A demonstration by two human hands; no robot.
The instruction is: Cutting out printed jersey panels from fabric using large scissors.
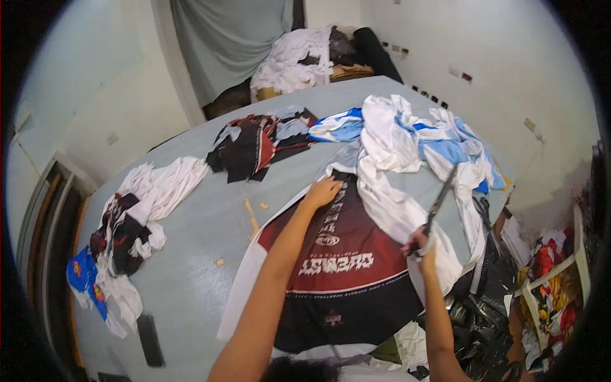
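Now the left hand [323,191] presses flat, fingers together, on the red-black printed fabric [344,267]; right hand [420,245] grips scissors [439,204] pointing far, just right.

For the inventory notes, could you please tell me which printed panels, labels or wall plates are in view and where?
Dark red and black printed fabric panel: table front, white lettering, under left hand.
Small blue printed fabric piece: table's left edge.
Small wall plates: right wall, pale rectangles.
Right hand holds scissors.
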